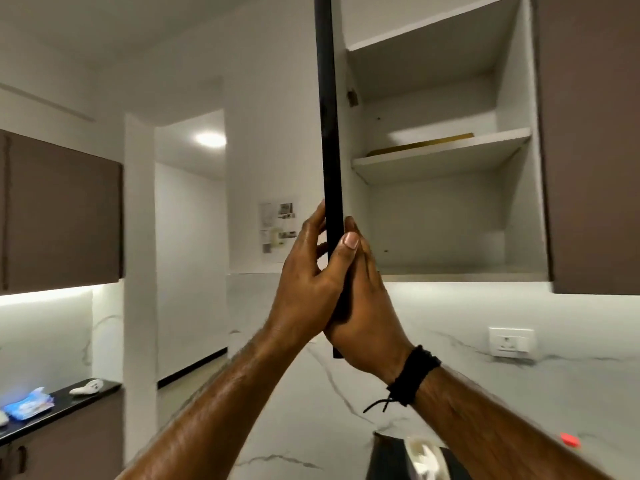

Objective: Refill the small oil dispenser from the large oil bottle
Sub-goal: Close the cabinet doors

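Both my hands are raised to the lower edge of an open wall cabinet door [329, 133], seen edge-on as a dark vertical strip. My left hand [308, 282] grips the door from the left, thumb wrapped over its edge. My right hand [363, 306] presses against the door's right side with fingers straight; a black band circles that wrist. The cabinet [446, 157] behind shows white shelves with only a thin yellowish flat item [422, 144] on the middle shelf. No oil bottle or dispenser is visible.
A closed brown cabinet door [595, 140] hangs to the right. A wall socket [512, 342] sits on the marble backsplash. At the bottom edge are a dark shiny object [408, 457] and a red cap [569, 439]. A black counter [59, 410] at left holds a blue packet.
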